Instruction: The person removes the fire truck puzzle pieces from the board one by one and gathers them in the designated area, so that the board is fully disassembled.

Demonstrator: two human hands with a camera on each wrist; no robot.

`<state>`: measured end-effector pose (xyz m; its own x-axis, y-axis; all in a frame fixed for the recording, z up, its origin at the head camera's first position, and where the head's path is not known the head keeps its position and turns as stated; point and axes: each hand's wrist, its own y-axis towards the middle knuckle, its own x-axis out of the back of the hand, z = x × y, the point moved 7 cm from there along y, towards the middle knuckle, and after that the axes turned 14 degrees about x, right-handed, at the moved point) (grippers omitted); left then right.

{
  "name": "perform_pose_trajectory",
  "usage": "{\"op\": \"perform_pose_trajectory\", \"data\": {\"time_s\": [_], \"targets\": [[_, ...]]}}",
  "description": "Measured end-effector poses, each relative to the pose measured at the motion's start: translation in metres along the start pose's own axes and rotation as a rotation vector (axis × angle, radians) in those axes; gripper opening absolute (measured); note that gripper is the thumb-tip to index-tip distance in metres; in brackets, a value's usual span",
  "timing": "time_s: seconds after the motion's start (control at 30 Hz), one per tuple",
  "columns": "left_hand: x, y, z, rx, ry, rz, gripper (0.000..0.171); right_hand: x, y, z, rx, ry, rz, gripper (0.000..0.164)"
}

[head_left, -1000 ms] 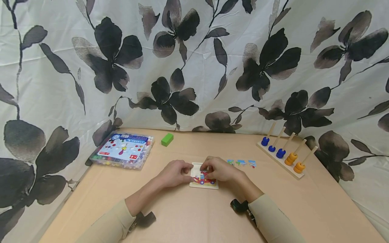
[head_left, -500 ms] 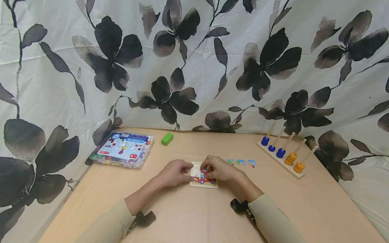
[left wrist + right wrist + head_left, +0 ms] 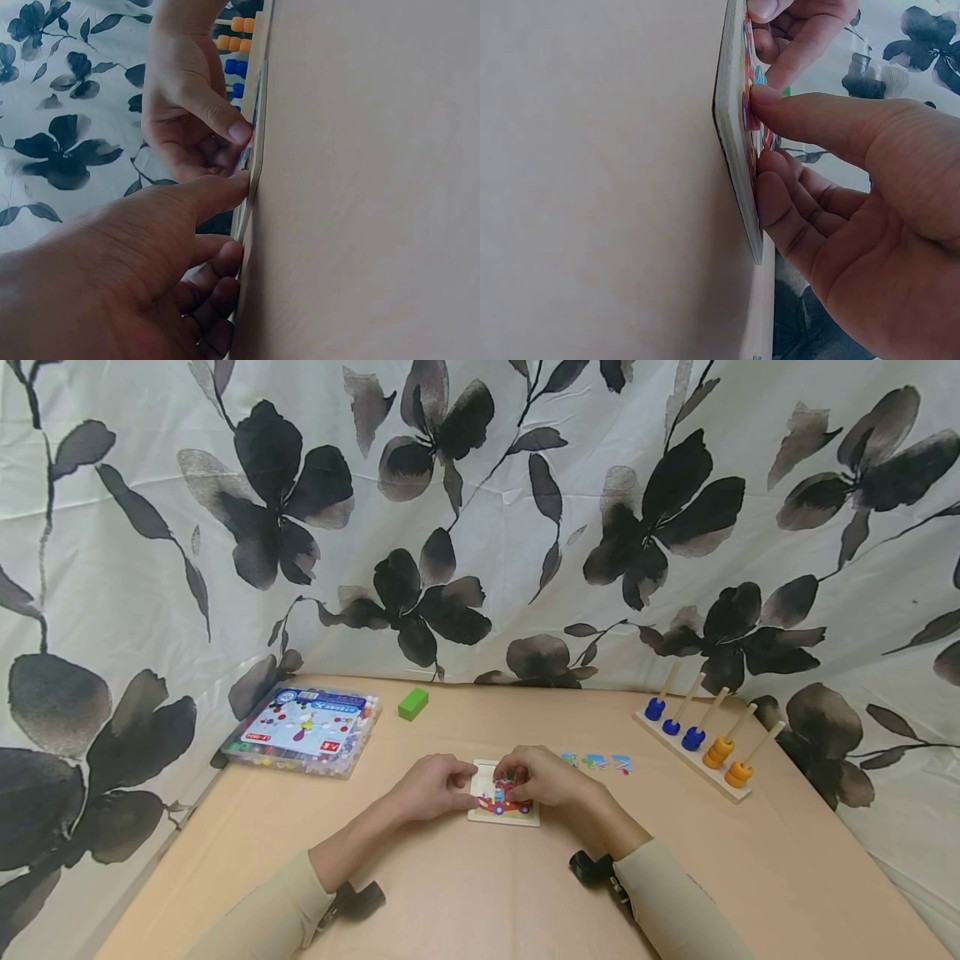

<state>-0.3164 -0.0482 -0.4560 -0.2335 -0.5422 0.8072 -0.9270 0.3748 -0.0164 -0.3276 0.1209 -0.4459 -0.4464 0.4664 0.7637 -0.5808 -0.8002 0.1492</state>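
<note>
A small wooden puzzle board (image 3: 486, 771) with a red and blue vehicle picture lies flat on the table between both hands. My left hand (image 3: 423, 789) holds its left side, thumb on the near part and forefinger at the far corner. My right hand (image 3: 553, 777) pinches a puzzle piece (image 3: 754, 121) over the right half of the board, thumb and fingertips low against the picture. Fingers hide much of that piece, so I cannot tell whether it is fully seated. Three loose blue puzzle pieces (image 3: 596, 762) lie in a row right of the board.
At the back left sits a clear plastic box (image 3: 303, 731) of colourful parts, with a green block (image 3: 412, 704) beside it. A wooden peg stand (image 3: 692, 752) with blue and orange beads stands at the right. Floral cloth (image 3: 525, 527) hangs behind the table.
</note>
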Motion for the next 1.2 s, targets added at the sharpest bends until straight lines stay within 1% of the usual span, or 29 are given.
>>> {"op": "perform_pose_trajectory", "data": {"time_s": [0.2,0.3,0.5,0.73,1.03,1.2], "targets": [[0.0,0.0,0.003,0.045,-0.028,0.007,0.045,0.0,-0.001,0.0,-0.034,0.039,-0.013,0.024],[0.0,0.0,0.004,0.055,-0.032,0.005,0.047,0.0,-0.001,0.0,-0.041,0.064,-0.021,0.022],[0.0,0.0,0.004,0.052,-0.021,-0.008,0.048,0.003,-0.002,0.0,-0.025,0.099,-0.039,0.017],[0.0,-0.001,0.003,0.058,-0.031,0.0,0.048,0.007,-0.004,0.0,0.006,0.117,-0.06,0.008],[0.0,-0.001,0.003,0.057,-0.027,-0.008,0.048,0.009,-0.005,-0.001,0.012,0.133,-0.054,0.009],[0.0,-0.001,0.003,0.05,-0.03,-0.006,0.047,0.011,-0.006,-0.001,0.022,0.157,-0.066,0.009]]}}
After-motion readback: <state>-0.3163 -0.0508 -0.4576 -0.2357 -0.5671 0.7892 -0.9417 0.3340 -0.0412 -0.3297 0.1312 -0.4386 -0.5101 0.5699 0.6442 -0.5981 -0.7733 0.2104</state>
